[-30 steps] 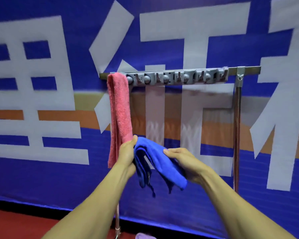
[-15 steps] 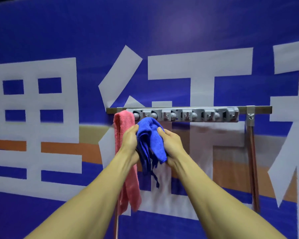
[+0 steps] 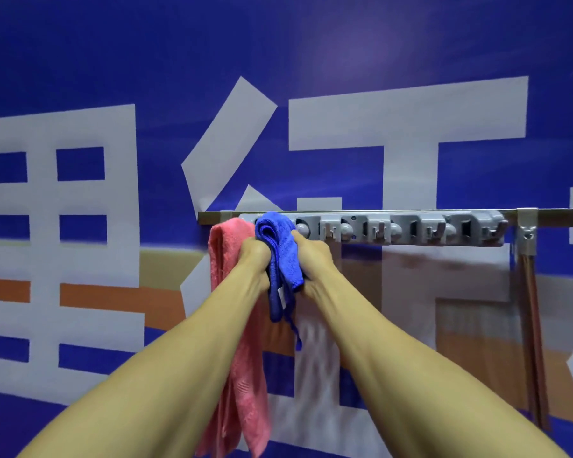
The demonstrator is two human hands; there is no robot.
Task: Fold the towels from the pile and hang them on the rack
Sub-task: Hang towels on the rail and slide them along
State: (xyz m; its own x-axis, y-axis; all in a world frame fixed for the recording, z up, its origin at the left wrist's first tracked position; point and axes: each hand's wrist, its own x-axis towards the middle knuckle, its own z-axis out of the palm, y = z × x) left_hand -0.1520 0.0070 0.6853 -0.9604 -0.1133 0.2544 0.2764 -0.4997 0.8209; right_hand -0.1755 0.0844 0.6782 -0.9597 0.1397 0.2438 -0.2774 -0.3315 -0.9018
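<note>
**Both hands gripping blue towel at the rack's left end**

Both forearms are reaching up and forward from the bottom corners, converging near the left end of the rack (image 3: 394, 226). Wrists are sitting close together with only the cloth between them.

Left hand (image 3: 255, 256): fingers are curling round the left side of the blue towel (image 3: 280, 246), knuckles facing the camera, back of the hand lying just beside or against the pink towel (image 3: 227, 259); can't tell which.

Right hand (image 3: 313, 259): gripping the towel's right side, thumb pointing up along the cloth toward the rail. Fingertips are hiding behind the fabric, so I'm reading the grip from the curl of the hand only.

Blue towel: bunching in folds between the two hands, its top edge sitting at rail height and covering the leftmost hook area. Can't tell whether it is going over the rail or only touching the front. Lower part is hanging down between the wrists, with a small white tag and a thin loop dangling below.

Pink towel: hanging folded over the rail at the rack's far left end, draping long behind the left forearm.

Rack: grey strip of hooks and knobs running along a metal rail, a bracket and reddish pole (image 3: 531, 325) standing at the right end. Blue banner (image 3: 80, 77) with large white characters is filling the background.
</note>
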